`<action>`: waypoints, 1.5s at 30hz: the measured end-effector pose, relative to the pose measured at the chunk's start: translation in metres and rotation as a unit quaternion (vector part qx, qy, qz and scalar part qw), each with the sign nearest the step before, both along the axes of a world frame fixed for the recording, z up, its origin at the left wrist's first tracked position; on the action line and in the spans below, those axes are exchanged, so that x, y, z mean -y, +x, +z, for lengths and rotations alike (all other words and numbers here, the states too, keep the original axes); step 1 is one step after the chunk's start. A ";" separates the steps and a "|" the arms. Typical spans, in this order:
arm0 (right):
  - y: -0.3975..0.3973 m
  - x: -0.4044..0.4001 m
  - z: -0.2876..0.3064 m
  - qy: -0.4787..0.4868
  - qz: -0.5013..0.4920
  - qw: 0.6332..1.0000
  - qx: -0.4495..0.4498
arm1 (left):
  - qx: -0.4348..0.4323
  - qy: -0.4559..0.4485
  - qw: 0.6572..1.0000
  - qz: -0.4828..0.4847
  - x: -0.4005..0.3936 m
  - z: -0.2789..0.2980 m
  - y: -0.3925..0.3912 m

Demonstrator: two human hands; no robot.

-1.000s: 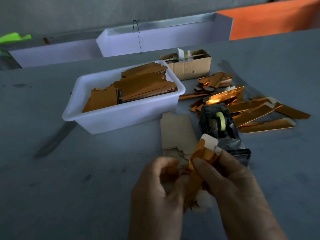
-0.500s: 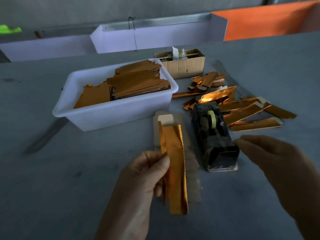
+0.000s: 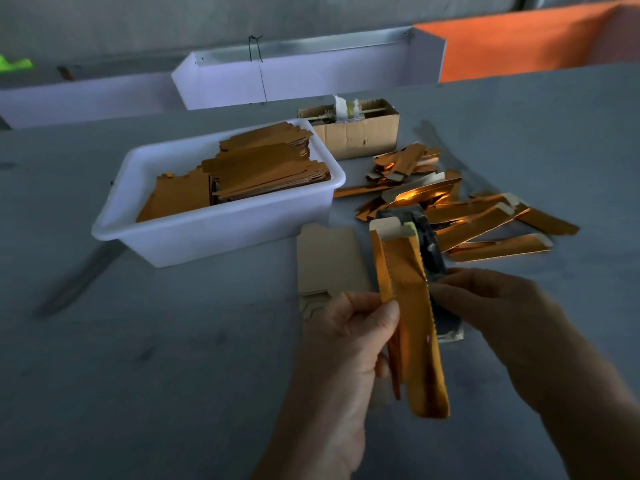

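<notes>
Head view, lower centre of the frame: left hand (image 3: 349,341) pinching a long gold foil carton (image 3: 412,323) by its left edge, thumb on the front, fingers curled behind. Carton held above the surface (image 3: 173,375), near upright and leaning slightly left, plain card flap open at its top end, lower end hanging below the thumb.

Right of the carton: right hand (image 3: 491,306), fingers bent, tips right at the carton's right edge. Cannot tell whether pinching that edge or only touching it.

Directly behind the carton, partly hidden by it: a dark tape dispenser (image 3: 431,247) standing on the surface. Left of it, lying flat: a plain card blank (image 3: 329,261).

Centre left: a white plastic tub (image 3: 221,233) stacked with flat gold blanks (image 3: 263,168). Behind the tub's right corner: a small open cardboard box (image 3: 360,136).

Right of centre: a loose heap of folded gold cartons (image 3: 485,220) spread over the surface, beyond the dispenser.

Along the top: a long white trough (image 3: 311,81), and an orange panel (image 3: 519,43) in the upper right.
</notes>
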State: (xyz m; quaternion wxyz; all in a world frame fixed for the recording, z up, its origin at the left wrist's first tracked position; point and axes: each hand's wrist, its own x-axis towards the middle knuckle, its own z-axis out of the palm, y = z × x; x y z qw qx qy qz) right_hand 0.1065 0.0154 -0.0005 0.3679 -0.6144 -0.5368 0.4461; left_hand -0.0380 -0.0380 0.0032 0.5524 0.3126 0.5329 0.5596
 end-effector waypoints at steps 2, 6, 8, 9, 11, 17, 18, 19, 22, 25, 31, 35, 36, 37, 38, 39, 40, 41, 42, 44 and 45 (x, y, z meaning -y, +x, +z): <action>-0.003 0.001 0.000 -0.011 0.002 1.000 -0.012 | -0.005 0.000 1.000 -0.008 -0.002 -0.001 0.002; -0.006 0.001 0.000 -0.017 -0.009 0.999 -0.026 | -0.013 -0.020 1.000 -0.015 -0.004 -0.008 0.004; -0.007 0.000 0.001 -0.014 -0.015 1.000 -0.019 | -0.012 -0.019 1.000 -0.014 -0.004 -0.010 0.004; -0.008 0.000 0.001 -0.014 -0.017 0.999 -0.031 | -0.015 -0.013 1.000 -0.013 -0.004 -0.011 0.005; -0.010 0.003 0.001 -0.021 -0.021 0.994 -0.107 | -0.018 0.001 1.000 -0.016 -0.003 -0.010 0.007; -0.003 0.016 -0.002 -0.008 -0.033 0.985 -0.168 | -0.008 0.009 1.000 -0.025 -0.002 -0.011 0.007; -0.003 0.019 -0.003 0.013 -0.042 0.993 -0.110 | -0.006 0.008 1.000 -0.027 -0.002 -0.011 0.007; -0.003 0.021 -0.004 0.034 -0.052 0.996 -0.059 | -0.004 0.009 1.000 -0.028 -0.003 -0.011 0.007; -0.005 0.025 -0.010 0.083 -0.063 0.995 0.014 | -0.001 0.011 1.000 -0.015 -0.007 -0.012 0.005; -0.010 0.029 -0.015 0.134 -0.082 0.986 0.056 | -0.014 0.024 0.999 -0.023 -0.010 -0.010 0.004; -0.018 0.034 -0.025 0.163 -0.116 0.979 0.043 | -0.063 0.028 0.995 -0.068 -0.015 -0.005 0.006; -0.020 0.035 -0.031 0.174 -0.118 0.977 0.047 | -0.110 0.040 0.990 -0.078 -0.012 -0.001 0.007; -0.019 0.034 -0.031 0.184 -0.108 0.975 0.064 | -0.124 0.040 0.988 -0.078 -0.012 0.000 0.008; -0.018 0.033 -0.030 0.202 -0.095 0.971 0.088 | -0.138 0.038 0.987 -0.076 -0.012 0.000 0.008; -0.017 0.031 -0.028 0.220 -0.081 0.965 0.115 | -0.146 0.032 0.986 -0.074 -0.012 0.000 0.009; -0.016 0.029 -0.026 0.234 -0.071 0.960 0.138 | -0.145 0.026 0.987 -0.070 -0.012 0.001 0.010; -0.015 0.027 -0.024 0.242 -0.065 0.955 0.157 | -0.142 0.018 0.987 -0.066 -0.012 0.002 0.010; -0.015 0.027 -0.023 0.248 -0.059 0.951 0.173 | -0.145 0.013 0.987 -0.064 -0.013 0.003 0.010; -0.014 0.026 -0.022 0.249 -0.055 0.949 0.186 | -0.151 0.012 0.987 -0.063 -0.013 0.004 0.011; -0.010 0.026 -0.023 0.239 -0.059 0.948 0.203 | -0.160 0.017 0.985 -0.067 -0.012 0.005 0.011; -0.007 0.024 -0.024 0.228 -0.066 0.950 0.202 | -0.168 0.020 0.983 -0.069 -0.012 0.005 0.011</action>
